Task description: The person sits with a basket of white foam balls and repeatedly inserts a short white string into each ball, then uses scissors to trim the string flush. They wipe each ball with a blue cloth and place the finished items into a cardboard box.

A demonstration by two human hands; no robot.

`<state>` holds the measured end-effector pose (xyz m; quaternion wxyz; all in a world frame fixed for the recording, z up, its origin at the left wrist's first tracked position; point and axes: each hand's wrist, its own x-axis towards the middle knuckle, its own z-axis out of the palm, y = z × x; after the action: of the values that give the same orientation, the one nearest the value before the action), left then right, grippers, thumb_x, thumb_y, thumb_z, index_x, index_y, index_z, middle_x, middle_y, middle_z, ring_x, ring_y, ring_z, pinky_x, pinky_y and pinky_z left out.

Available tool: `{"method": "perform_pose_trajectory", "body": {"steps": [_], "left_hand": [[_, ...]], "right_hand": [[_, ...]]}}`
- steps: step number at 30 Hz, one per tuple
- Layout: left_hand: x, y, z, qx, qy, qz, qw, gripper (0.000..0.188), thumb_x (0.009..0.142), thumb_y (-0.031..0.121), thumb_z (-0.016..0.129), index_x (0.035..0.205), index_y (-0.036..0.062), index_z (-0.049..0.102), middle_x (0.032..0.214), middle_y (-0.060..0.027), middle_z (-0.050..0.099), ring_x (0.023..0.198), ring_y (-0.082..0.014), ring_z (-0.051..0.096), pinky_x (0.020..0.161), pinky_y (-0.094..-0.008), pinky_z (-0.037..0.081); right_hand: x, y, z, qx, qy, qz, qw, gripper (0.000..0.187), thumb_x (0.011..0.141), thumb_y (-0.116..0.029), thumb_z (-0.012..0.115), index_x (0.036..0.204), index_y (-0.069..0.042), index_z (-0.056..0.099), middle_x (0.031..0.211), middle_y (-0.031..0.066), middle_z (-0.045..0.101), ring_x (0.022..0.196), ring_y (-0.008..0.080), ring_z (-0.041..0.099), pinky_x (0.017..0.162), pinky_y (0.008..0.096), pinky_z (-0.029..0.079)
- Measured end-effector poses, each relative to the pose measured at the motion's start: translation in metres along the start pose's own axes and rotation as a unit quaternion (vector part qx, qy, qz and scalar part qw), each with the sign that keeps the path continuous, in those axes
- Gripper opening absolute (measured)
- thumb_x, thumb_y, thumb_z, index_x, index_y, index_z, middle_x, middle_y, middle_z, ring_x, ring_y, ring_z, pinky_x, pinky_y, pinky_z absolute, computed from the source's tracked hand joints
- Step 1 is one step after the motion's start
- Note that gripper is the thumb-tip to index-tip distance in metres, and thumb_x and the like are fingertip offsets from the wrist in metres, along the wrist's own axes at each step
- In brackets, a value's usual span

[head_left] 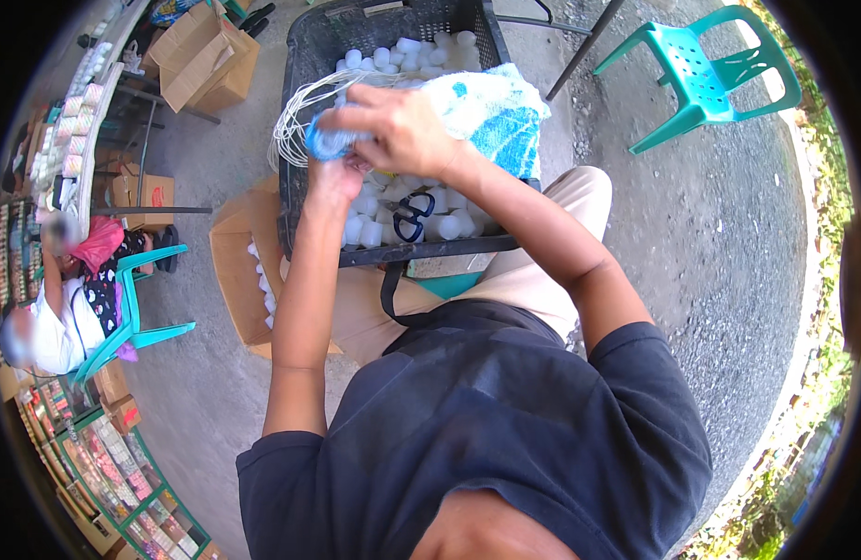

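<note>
My left hand (335, 179) is closed around a round blue-and-white thing (324, 142), blurred and partly covered, so its kind is unclear. Over it reaches my right hand (398, 129), its bent fingers smeared by motion; whether they grip anything cannot be told. Both hands are above a black plastic crate (407, 252) holding many small white cylinders (370, 229). A loose bundle of white string (295, 117) lies by the left hand. Dark-handled scissors (413, 217) rest on the cylinders below the right wrist. A blue-and-white towel (500, 117) drapes over the crate's right side.
An open cardboard box (239, 238) with white pieces stands left of the crate. A teal plastic chair (706, 75) is at the far right. To the left, another person (67, 322) sits on a teal chair (123, 322) near a loaded table (99, 121). More cardboard boxes (202, 61) stand behind.
</note>
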<state>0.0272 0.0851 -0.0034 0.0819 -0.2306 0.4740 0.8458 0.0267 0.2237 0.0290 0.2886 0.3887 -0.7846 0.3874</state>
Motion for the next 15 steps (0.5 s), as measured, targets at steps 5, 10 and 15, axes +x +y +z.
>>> {"method": "perform_pose_trajectory", "body": {"steps": [5,10,15], "left_hand": [[-0.002,0.021,-0.044,-0.011,-0.258,-0.118,0.959,0.037,0.094,0.042,0.042,0.072,0.0150,0.052,0.047,0.0046,0.032,0.040,-0.0108,0.036,0.042,-0.0265,0.033],[-0.011,0.015,-0.003,-0.023,-0.053,0.109,0.992,0.031,0.096,0.032,0.043,0.080,0.0080,0.057,0.063,-0.0017,0.051,0.042,-0.0082,0.036,0.042,-0.0226,0.032],[-0.033,0.074,-0.017,0.024,-0.218,0.243,0.945,0.032,0.096,0.032,0.043,0.087,0.0029,0.055,0.065,-0.0048,0.050,0.052,-0.0105,0.039,0.052,-0.0247,0.035]], "right_hand": [[-0.005,0.034,-0.015,-0.081,-0.044,-0.011,0.996,0.039,0.067,-0.010,0.062,0.103,-0.026,0.068,0.080,0.0016,0.058,0.066,0.0244,0.064,0.051,0.0367,0.051],[0.010,0.001,0.007,-0.062,-0.023,0.006,0.998,0.036,0.071,-0.015,0.063,0.106,-0.020,0.066,0.085,0.0048,0.061,0.071,0.0266,0.063,0.063,0.0389,0.052],[0.007,0.054,0.004,-0.355,-0.067,0.067,0.930,0.029,0.076,-0.019,0.062,0.105,-0.017,0.067,0.099,0.0044,0.067,0.087,0.0270,0.065,0.075,0.0390,0.052]]}}
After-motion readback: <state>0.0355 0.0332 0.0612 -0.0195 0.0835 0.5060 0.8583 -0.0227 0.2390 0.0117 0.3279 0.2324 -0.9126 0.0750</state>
